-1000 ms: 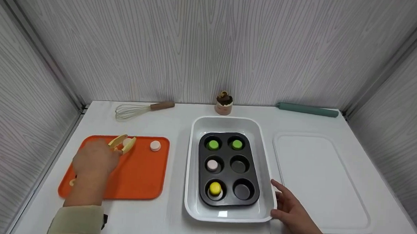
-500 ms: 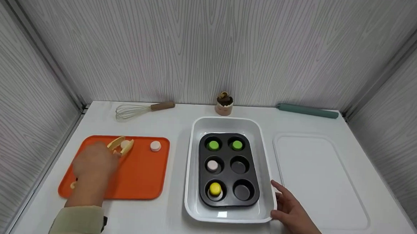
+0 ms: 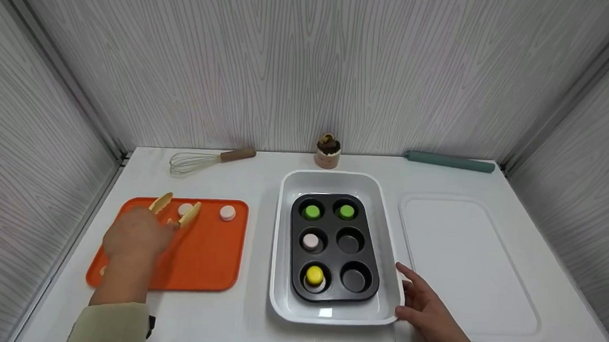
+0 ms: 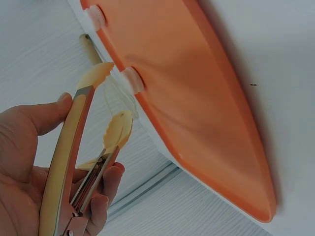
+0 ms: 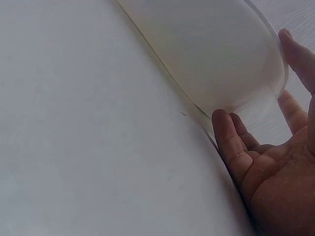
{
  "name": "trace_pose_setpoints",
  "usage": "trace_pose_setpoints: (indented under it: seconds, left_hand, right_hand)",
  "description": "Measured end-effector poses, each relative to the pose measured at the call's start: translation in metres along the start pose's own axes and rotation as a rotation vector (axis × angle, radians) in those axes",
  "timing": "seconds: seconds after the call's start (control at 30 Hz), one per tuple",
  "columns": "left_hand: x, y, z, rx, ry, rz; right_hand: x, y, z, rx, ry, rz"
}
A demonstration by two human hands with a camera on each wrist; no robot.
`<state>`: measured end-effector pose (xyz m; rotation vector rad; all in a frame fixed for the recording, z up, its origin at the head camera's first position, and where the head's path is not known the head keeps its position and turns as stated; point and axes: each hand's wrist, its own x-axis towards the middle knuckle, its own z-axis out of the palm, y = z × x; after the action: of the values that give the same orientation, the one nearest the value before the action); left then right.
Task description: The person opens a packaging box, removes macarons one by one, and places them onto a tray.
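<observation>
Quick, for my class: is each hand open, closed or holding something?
Left hand: holding the tongs, spread open.
Right hand: open, touching the white tub.

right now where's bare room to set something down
Free: most of the flat white rectangular board; the white tabletop between the orange rectangular tray and white rectangular basin; the tray's near right part. Crowded: the tray's left side, where the left hand holds yellow tongs, and the basin's near right corner, held by the right hand.

Tongs (image 4: 66, 147) of metal with yellow plastic-looking tips (image 4: 118, 130), smooth orange plastic-looking tray (image 3: 203, 262) near left edge of tabletop (image 3: 263, 189), glossy white tub (image 3: 356, 183), matt dark muffin tin (image 3: 332, 256)
</observation>
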<state>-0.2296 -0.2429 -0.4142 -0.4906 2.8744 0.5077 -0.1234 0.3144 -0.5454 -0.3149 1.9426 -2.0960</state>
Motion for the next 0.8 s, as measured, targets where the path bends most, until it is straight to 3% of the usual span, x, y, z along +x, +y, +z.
trace_pose_setpoints:
  seconds: [0.23, 0.37, 0.57, 0.8]
  left_hand:
    - [-0.008, 0.017, -0.009, 0.005, 0.056, 0.035]
    - [-0.012, 0.033, -0.011, -0.013, 0.105, 0.09]
    - [-0.016, 0.072, -0.012, -0.005, 0.164, 0.186]
    - [-0.021, 0.121, -0.011, 0.047, 0.182, 0.265]
  right_hand:
    - [0.001, 0.0, 0.001, -0.028, 0.015, 0.02]
    - [0.002, 0.001, 0.0, -0.019, 0.0, -0.011]
    - [0.002, 0.003, -0.002, 0.0, -0.001, -0.024]
    - [0.002, 0.003, -0.002, 0.002, -0.002, -0.015]
